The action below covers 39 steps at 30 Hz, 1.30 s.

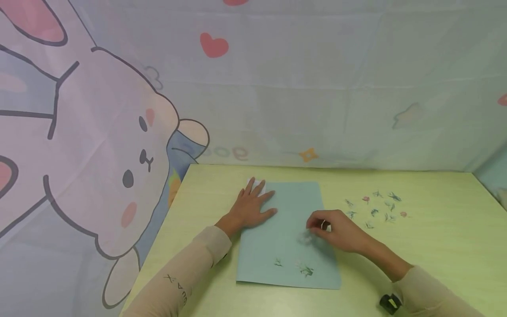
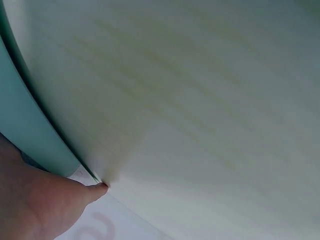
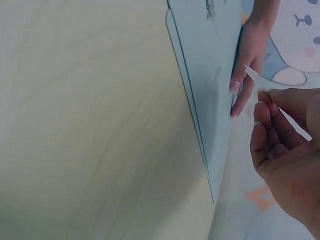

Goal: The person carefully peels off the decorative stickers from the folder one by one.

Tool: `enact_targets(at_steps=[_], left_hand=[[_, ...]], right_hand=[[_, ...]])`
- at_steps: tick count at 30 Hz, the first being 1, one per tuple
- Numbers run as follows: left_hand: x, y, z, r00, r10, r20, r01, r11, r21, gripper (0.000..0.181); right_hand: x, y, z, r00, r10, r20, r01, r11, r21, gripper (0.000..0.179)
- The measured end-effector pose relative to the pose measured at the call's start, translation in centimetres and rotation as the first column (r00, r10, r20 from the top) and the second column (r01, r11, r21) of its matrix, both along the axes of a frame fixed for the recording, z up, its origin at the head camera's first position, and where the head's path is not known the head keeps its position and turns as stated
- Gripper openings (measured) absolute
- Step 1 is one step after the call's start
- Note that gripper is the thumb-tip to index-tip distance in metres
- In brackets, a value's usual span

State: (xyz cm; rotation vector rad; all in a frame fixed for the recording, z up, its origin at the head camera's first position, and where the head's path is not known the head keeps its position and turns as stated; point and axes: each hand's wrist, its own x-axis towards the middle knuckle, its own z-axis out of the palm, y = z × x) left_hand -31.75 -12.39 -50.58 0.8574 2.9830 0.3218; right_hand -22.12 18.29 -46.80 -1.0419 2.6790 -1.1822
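A pale blue-green folder [image 1: 285, 237] lies on the table, its layered edge showing in the right wrist view. My left hand [image 1: 253, 208] rests with fingers spread on its upper left corner, over a small white slip [image 1: 259, 188]. Above the folder's right half, my right hand [image 1: 336, 229] pinches a small, whitish, see-through sticker [image 1: 306, 238] between thumb and fingertips; it is blurred. From the right wrist, the sticker shows as a thin white point [image 3: 251, 74]. Lower on the folder sit a white-flowered plant sticker [image 1: 306, 269] and a small green sprig sticker [image 1: 278, 262].
Several small flower and leaf stickers [image 1: 374, 212] are scattered on the yellow-green table [image 1: 435, 246] to the right of the folder. A cloth backdrop [image 1: 317, 88] with a printed rabbit hangs behind and left of the table.
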Motion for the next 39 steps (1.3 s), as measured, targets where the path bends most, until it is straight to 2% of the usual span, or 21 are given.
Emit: enact_targets(at_steps=[5, 10, 20, 26, 31, 39], left_hand=[[0.1, 0.1, 0.1, 1.000, -0.008, 0.006, 0.008, 1.000, 0.006, 0.069], [0.0, 0.2, 0.0, 1.000, -0.005, 0.001, 0.005, 1.000, -0.002, 0.069], [-0.2, 0.2, -0.2, 1.000, -0.002, 0.003, 0.002, 1.000, -0.012, 0.070], [-0.4, 0.2, -0.1, 1.000, -0.003, 0.005, 0.003, 1.000, -0.009, 0.070], [-0.4, 0.3, -0.2, 1.000, -0.003, 0.008, 0.003, 1.000, -0.004, 0.070], [-0.3, 0.2, -0.3, 1.000, 0.006, 0.010, -0.006, 1.000, -0.003, 0.070]], right_hand=[[0.3, 1.9, 0.3, 0.999, -0.042, 0.033, 0.044, 0.998, -0.047, 0.006], [0.6, 4.0, 0.5, 0.990, -0.132, 0.048, 0.134, 0.990, -0.046, 0.008], [1.3, 9.1, 0.2, 0.964, -0.261, -0.051, 0.260, 0.965, -0.036, 0.015], [1.9, 12.1, 0.3, 0.932, -0.349, -0.097, 0.350, 0.937, -0.009, 0.010], [2.2, 15.0, -0.4, 0.906, -0.406, -0.118, 0.409, 0.913, -0.007, 0.010], [2.5, 17.7, -1.6, 0.874, -0.479, -0.082, 0.481, 0.877, 0.007, 0.008]])
